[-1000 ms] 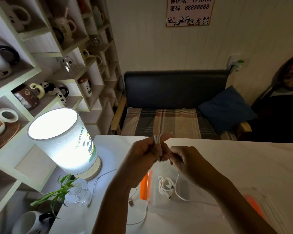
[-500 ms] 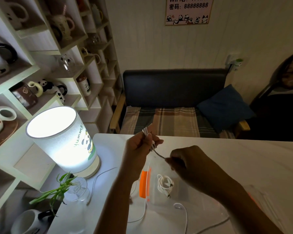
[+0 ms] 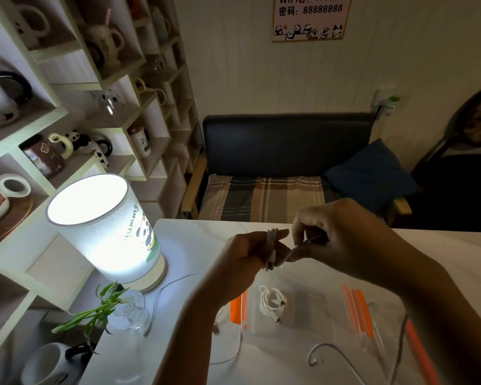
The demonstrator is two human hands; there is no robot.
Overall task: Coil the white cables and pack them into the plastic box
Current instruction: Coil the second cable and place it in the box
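While the left hand grips a small bundle of folded white cable above the table, fingers curled round the loops, the right hand pinches the free strand just beside it — thumb and fingertips closed on the thin wire. Below the hands lies the clear plastic box with orange latches, and inside it rests one coiled cable, its plugs showing. Another loose cable trails across the table near the box's front edge. A lit lamp stands to the left — well apart from the box.
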